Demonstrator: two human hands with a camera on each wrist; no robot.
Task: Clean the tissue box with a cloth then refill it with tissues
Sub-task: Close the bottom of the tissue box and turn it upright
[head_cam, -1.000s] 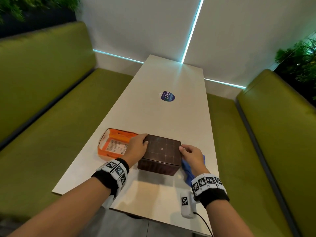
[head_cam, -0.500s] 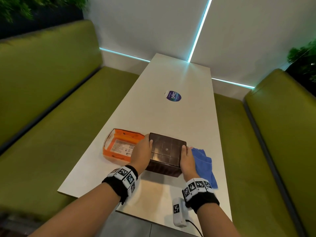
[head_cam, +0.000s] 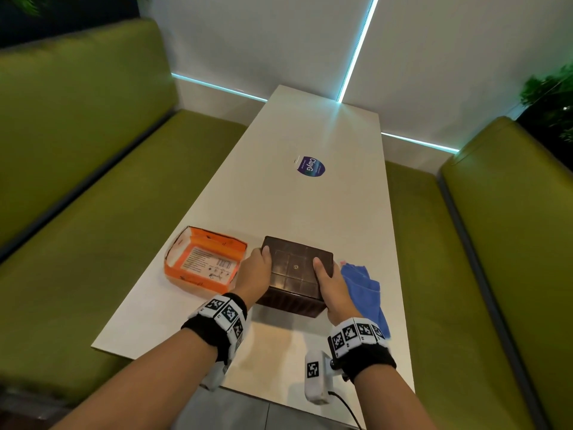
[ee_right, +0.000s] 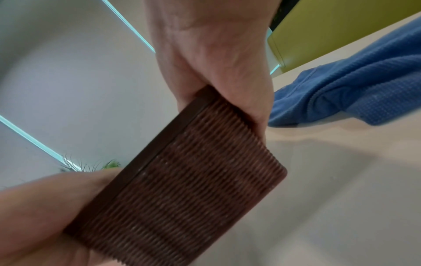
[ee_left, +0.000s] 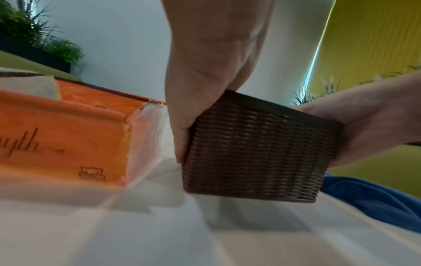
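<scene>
A dark brown woven tissue box [head_cam: 294, 276] stands on the white table [head_cam: 279, 197], its flat panelled face up. My left hand [head_cam: 255, 271] grips its left side, thumb on the top edge. My right hand [head_cam: 330, 283] grips its right side, thumb on top. In the left wrist view the box [ee_left: 255, 153] sits between both hands, its base on or just over the table. The right wrist view shows the woven wall [ee_right: 182, 189] close up. A blue cloth [head_cam: 364, 290] lies crumpled right of the box. An orange tissue pack [head_cam: 204, 263], torn open, lies to the left.
A round purple sticker [head_cam: 311, 166] sits mid-table. Green padded benches [head_cam: 77, 243] run along both sides. The table's near edge [head_cam: 248, 389] is close below my wrists. Plants [head_cam: 552, 97] stand behind the right bench.
My right hand left the blue cloth and closed on the box's right side. Both hands now clasp the box, thumbs over its top.
</scene>
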